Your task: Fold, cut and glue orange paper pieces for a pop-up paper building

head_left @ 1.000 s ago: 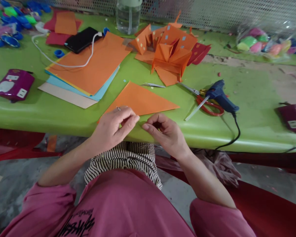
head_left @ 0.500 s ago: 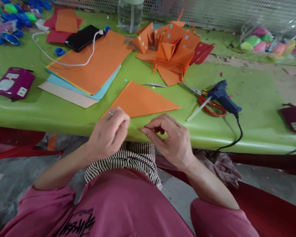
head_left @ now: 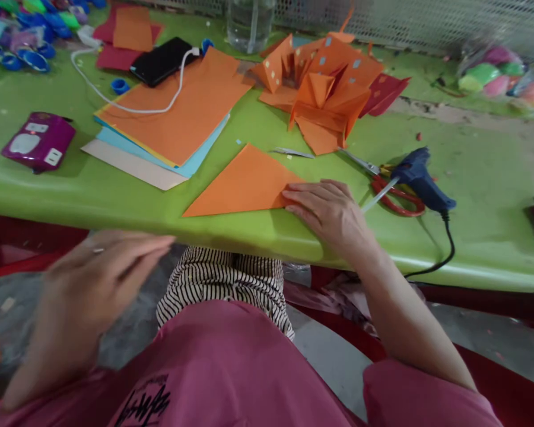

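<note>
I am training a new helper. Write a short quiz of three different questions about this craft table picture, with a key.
1. True or false: the right hand rests flat on the orange triangle.
2. What lies beside the red scissors? A) blue glue gun B) phone C) bottle
3. Fill in: the left hand is blurred, below the ____ table edge.

Key: 1 true; 2 A; 3 green

- Right hand lies flat on an orange triangle on the green table.
- Left hand, blurred, hangs below the table edge.
</note>
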`<action>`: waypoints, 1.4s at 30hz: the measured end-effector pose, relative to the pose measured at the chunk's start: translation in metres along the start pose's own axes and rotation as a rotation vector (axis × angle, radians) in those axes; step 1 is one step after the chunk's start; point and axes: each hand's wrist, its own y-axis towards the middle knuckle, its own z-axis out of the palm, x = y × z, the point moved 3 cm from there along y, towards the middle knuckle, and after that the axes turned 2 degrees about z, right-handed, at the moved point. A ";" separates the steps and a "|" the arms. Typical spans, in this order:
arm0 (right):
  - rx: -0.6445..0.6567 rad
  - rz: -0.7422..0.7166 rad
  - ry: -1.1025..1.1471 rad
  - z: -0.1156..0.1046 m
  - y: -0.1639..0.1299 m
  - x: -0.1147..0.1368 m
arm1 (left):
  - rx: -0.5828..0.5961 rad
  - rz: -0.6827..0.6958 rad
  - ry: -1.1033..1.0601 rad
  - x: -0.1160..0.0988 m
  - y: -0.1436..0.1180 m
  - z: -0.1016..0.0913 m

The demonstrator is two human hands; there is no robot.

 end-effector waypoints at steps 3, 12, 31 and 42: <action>-0.014 -0.041 -0.092 0.002 0.001 0.005 | -0.055 0.244 -0.011 -0.045 0.044 0.039; -0.106 -0.113 -0.178 0.006 -0.005 0.026 | 0.127 0.324 0.134 -0.056 0.093 0.116; 0.041 0.220 0.002 0.013 0.013 0.027 | 0.333 0.125 0.038 -0.053 0.109 0.111; 0.172 0.336 0.037 0.008 0.020 0.027 | 0.383 0.004 0.018 -0.017 0.108 0.089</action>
